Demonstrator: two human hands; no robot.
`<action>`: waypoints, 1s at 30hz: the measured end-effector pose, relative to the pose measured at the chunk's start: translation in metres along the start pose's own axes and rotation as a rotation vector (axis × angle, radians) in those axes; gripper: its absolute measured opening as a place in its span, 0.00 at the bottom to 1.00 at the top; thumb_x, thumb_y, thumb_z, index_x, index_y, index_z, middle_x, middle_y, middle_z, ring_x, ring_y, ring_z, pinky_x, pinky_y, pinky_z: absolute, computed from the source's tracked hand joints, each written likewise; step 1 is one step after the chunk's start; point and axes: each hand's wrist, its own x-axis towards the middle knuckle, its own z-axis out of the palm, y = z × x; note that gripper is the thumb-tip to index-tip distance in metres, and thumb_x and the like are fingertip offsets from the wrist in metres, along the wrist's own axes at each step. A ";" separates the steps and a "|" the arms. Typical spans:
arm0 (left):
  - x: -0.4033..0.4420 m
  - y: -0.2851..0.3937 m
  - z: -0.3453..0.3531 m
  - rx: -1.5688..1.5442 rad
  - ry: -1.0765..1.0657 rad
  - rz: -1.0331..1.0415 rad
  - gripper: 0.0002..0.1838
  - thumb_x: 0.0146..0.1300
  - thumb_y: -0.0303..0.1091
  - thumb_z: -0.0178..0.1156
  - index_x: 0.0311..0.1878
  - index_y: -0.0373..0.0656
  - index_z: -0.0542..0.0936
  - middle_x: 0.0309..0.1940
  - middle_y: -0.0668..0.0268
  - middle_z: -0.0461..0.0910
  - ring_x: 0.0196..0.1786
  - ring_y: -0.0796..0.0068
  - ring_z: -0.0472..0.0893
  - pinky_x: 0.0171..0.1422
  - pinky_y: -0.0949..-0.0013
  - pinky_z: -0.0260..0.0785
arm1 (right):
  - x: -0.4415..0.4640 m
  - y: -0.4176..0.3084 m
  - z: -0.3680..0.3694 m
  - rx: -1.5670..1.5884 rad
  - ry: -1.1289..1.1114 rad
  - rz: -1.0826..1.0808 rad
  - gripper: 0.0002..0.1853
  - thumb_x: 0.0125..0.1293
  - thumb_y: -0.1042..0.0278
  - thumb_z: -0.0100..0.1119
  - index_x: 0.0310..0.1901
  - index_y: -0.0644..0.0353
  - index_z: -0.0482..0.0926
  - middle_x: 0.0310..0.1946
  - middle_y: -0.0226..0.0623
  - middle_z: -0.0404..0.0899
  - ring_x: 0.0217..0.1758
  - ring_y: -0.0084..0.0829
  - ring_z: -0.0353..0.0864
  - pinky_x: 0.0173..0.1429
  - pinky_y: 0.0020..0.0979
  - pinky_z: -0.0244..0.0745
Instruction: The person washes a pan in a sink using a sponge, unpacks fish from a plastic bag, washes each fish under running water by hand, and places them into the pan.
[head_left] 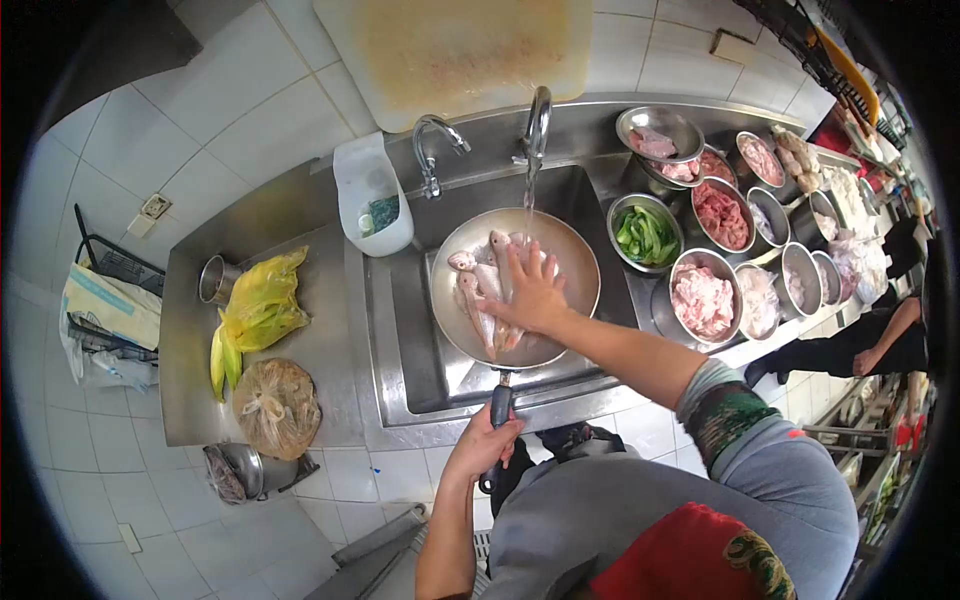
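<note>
My left hand (pixel 484 446) is wrapped round the black handle of a frying pan (pixel 577 270) held over the steel sink basin (pixel 412 375). Several small whole pinkish-silver fish (pixel 478 306) lie in the pan. Flat over them rests my right hand (pixel 537 298), its fingers spread and touching the fish; it hides part of them. Water runs from the right-hand tap (pixel 538 125) into the far side of the pan.
Metal bowls with raw meat (pixel 704 302) and green leaves (pixel 645 236) crowd the right counter. A white plastic container (pixel 372 200) stands by the left tap. Farther left lie a yellow bag (pixel 266 300) and a tied bag (pixel 277 405). Another person (pixel 880 345) is at far right.
</note>
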 end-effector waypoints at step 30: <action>-0.116 0.092 0.038 1.229 0.597 -0.304 0.18 0.62 0.34 0.59 0.48 0.31 0.70 0.33 0.38 0.81 0.42 0.36 0.81 0.49 0.45 0.72 | -0.028 -0.159 0.072 1.299 0.452 0.050 0.31 0.70 0.65 0.55 0.73 0.57 0.62 0.76 0.62 0.41 0.80 0.56 0.44 0.78 0.42 0.49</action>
